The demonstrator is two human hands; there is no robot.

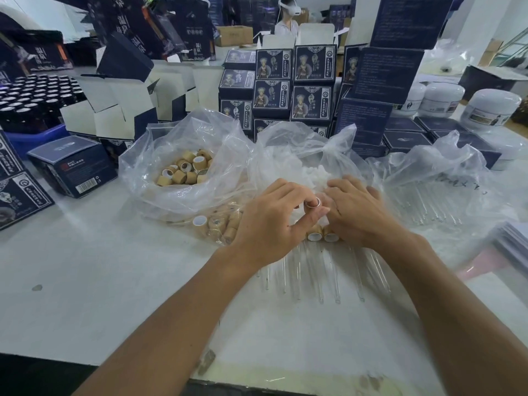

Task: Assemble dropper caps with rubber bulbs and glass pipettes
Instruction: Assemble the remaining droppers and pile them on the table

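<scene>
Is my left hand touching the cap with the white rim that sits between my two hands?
Touching. The head view shows the left hand with thumb and forefinger pinched round the cap, no gap visible.

Left arm: bare forearm enters from the lower left and runs up toward the centre, wrist straight.
Left hand [271, 218]: back of the hand faces the camera, fingers curled inward; thumb [311, 215] stretches right, its tip just under the curled index finger.
Left grip: index finger and thumb pinch a small ring-shaped cap [313, 202] between their tips.
Right arm: bare forearm enters from the lower right, angled up and left.
Right hand [357, 212]: palm down, knuckles up, fingers bent and pointing away; blurred.
Right grip: fingertips meet the left fingertips at the cap; what they hold cannot be told.
Spacing: both hands touch at the fingertips, wrists well apart.
</scene>
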